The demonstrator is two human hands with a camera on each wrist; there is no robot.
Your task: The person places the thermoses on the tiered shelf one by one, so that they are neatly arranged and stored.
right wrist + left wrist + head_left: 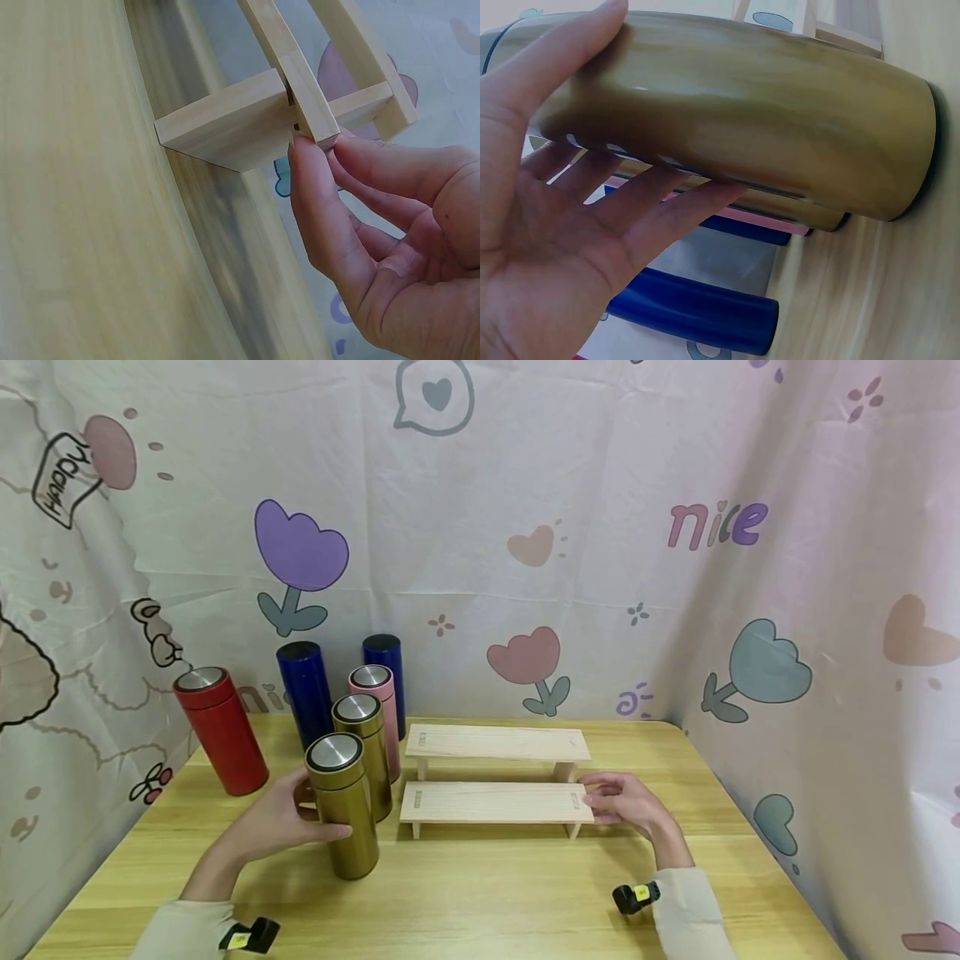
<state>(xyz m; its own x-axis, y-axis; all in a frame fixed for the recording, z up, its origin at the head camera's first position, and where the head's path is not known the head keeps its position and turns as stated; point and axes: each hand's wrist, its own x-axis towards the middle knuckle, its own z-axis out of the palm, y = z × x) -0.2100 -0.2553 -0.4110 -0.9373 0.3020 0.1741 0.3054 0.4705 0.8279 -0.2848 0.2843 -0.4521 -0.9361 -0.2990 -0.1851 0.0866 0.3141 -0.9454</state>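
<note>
My left hand [281, 817] is around the front gold thermos bottle [347, 827], thumb on its near side and fingers on the other. In the left wrist view the bottle [772, 112] stretches away from the palm, its dark base close to the table. The right hand [626, 802] pinches the right end of the front, lower wooden shelf [495, 803]. Seen from the right wrist, thumb and fingertips meet at the corner of the board [300, 90], just above its leg [229, 120]. Behind it stands a matching, higher wooden shelf [498, 742].
Beyond the held bottle stand a second gold bottle [371, 752], a pink one [386, 714] and two dark blue ones [307, 693]. A red bottle [223, 735] stands at the far left. The wooden table [487, 902] ends at a printed cloth [585, 460] behind.
</note>
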